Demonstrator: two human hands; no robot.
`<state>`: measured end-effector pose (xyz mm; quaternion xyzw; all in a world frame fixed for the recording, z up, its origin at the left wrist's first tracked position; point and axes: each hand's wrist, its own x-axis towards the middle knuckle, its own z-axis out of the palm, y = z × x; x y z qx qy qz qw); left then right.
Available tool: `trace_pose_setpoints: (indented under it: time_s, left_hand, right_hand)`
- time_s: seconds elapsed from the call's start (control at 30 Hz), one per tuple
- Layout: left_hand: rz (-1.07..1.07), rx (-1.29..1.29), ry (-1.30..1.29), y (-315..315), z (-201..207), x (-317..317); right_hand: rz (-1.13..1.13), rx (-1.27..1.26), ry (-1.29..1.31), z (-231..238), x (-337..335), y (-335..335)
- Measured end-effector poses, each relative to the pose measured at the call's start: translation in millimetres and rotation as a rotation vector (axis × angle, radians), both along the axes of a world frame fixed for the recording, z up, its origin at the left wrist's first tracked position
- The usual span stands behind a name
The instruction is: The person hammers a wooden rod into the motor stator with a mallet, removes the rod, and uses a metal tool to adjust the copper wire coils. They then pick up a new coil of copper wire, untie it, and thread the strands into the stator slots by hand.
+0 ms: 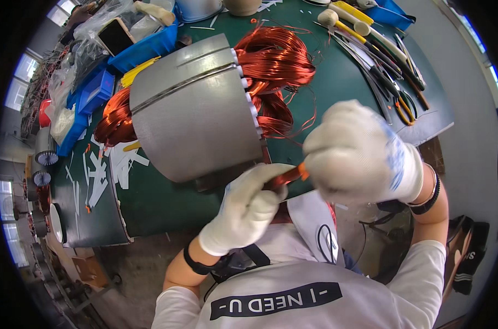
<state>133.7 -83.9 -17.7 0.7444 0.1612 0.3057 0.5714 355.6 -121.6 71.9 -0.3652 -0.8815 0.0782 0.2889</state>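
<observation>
Both my hands wear white knit gloves and meet in front of the table edge. My left hand (244,211) is closed around a short bundle of copper wire (284,179). A small orange tie (303,171) sits at the bundle's right end. Against that tie my right hand (358,156) is balled up, its fingers smeared by motion and mostly turned away. Just beyond stands a grey metal stator core (194,118) on its side. Loops of copper winding (273,57) spill from its right end, and another copper coil (117,118) comes out at the left.
Pliers, scissors and other hand tools (391,74) lie at the right of the green table (161,214), near mallets (361,27). White paper strips (98,178) are scattered at the left. Blue bins (95,93) line the far left, with a phone (116,36) on one.
</observation>
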Motion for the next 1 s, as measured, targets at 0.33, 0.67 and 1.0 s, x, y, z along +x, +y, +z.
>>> trace_pose_setpoints:
  time_s: [0.33, 0.67, 1.0]
  left_hand:
    - [-0.355, -0.714, 0.029, 5, 2, 2]
    - [-0.159, -0.791, 0.008, -10, 0, 11]
    - [-0.157, -0.817, -0.026, -10, 5, -4]
  right_hand:
    - [-0.009, 0.063, 0.081, -11, 13, 0]
    - [0.034, 0.107, -0.382, -5, -41, -2]
    - [-0.283, 0.430, -0.044, 10, 7, -43]
